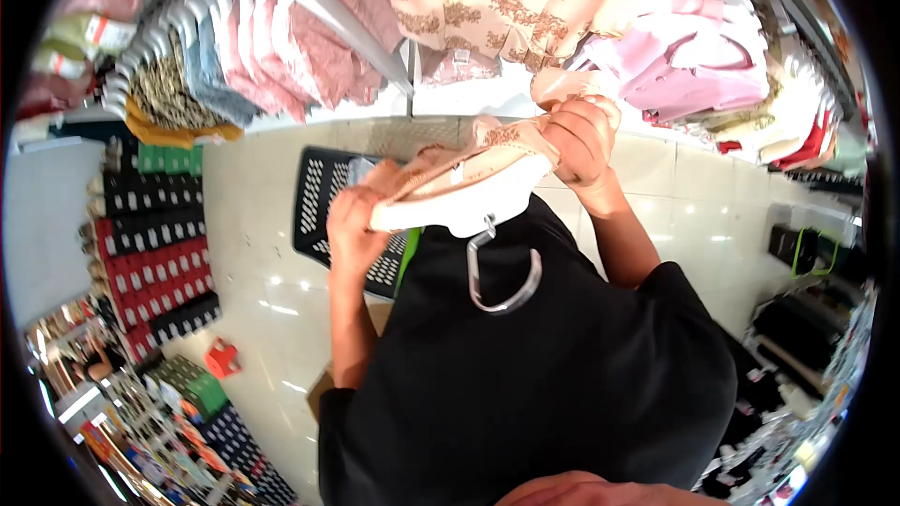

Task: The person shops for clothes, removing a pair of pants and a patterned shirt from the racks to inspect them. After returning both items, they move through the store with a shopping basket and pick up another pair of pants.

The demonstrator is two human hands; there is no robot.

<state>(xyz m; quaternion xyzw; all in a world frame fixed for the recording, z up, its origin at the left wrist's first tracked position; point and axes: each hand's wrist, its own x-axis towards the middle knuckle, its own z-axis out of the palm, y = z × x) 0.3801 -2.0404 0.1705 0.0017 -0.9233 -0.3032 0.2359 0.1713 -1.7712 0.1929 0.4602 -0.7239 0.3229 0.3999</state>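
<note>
Head-camera view of a person in a black shirt holding a white hanger (469,201) in front of the chest, its metal hook pointing down toward the body and a peach patterned garment (487,139) draped over it. The left hand (354,220) has its fingers closed around one end of the hanger, and the right hand (581,141) has its fingers curled tight over the other end and the cloth. A black basket (319,192) sits on the tiled floor just behind the left hand, below a rail of hanging clothes (234,47).
</note>
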